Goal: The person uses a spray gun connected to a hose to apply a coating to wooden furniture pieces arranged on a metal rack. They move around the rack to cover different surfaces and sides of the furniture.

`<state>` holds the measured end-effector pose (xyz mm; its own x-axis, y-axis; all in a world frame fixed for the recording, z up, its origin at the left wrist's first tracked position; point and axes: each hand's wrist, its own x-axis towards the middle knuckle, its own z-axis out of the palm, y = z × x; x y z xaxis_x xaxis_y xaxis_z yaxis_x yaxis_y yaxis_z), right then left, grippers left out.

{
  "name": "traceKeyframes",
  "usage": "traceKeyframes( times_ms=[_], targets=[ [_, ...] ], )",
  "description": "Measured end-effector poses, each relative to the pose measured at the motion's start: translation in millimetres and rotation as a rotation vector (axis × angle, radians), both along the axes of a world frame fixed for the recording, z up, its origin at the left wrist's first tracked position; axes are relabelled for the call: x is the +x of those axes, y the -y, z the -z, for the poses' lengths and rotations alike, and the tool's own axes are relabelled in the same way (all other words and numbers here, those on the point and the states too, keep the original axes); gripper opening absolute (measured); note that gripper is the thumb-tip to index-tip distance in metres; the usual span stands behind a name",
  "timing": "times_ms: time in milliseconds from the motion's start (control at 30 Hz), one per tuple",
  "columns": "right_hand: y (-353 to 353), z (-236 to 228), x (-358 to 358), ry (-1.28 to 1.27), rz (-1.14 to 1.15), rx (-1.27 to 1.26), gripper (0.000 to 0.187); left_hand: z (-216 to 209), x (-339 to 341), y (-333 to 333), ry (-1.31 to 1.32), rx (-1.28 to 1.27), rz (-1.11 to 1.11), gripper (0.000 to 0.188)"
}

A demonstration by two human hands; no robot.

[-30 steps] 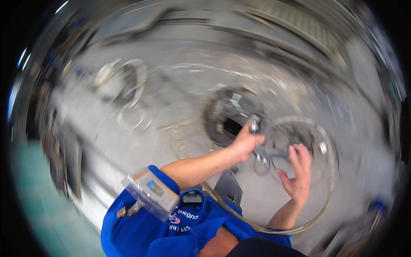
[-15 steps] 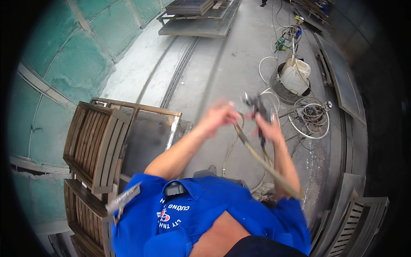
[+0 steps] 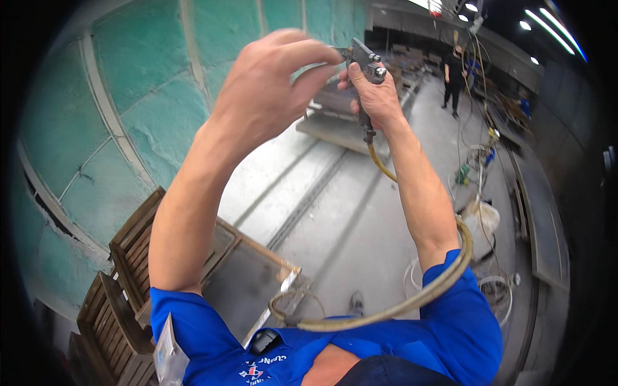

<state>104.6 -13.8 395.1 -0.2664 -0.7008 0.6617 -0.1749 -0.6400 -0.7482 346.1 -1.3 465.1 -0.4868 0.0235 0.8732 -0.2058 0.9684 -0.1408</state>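
Observation:
My right hand (image 3: pixel 376 96) is wrapped round the grip of a dark spray gun (image 3: pixel 362 59), raised well in front of me. At the gun's front end, the curved fingers of my left hand (image 3: pixel 273 80) close in on the nozzle; the left hand is a little blurred and its fingertips are partly hidden. A yellowish hose (image 3: pixel 381 162) runs down from the gun's handle and passes behind my right forearm. A thicker stretch of hose (image 3: pixel 465 248) loops over my right upper arm and across my front.
Slatted wooden furniture pieces (image 3: pixel 119 315) stand at the left beside a framed panel (image 3: pixel 241 289). Green sheeting (image 3: pixel 141 71) covers the left wall. A pale container (image 3: pixel 479 219) and coiled hoses (image 3: pixel 496 293) lie at the right. Farther back stands a person in dark clothes (image 3: pixel 454 74).
Both hands have risen with the spray gun from low in front of me. The left hand has come to the gun's front, and the hose now loops over my right arm. The view has tilted up.

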Motion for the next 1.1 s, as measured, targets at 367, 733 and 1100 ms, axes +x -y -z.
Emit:
traceKeyframes(
  times_ms=[367,733,1100],
  targets=[
    [126,-130,-73,-0.368,-0.007,-0.172,0.025,-148,-172,111,0.452,0.372,-0.173,0.017],
    [196,-171,-56,-0.452,-0.059,-0.274,0.042,-188,-163,161,0.493,-0.343,-0.647,0.022],
    [312,-168,-72,-0.395,-0.361,-0.346,0.041,-189,-177,261,0.568,-0.513,-0.71,0.021]
  ],
)
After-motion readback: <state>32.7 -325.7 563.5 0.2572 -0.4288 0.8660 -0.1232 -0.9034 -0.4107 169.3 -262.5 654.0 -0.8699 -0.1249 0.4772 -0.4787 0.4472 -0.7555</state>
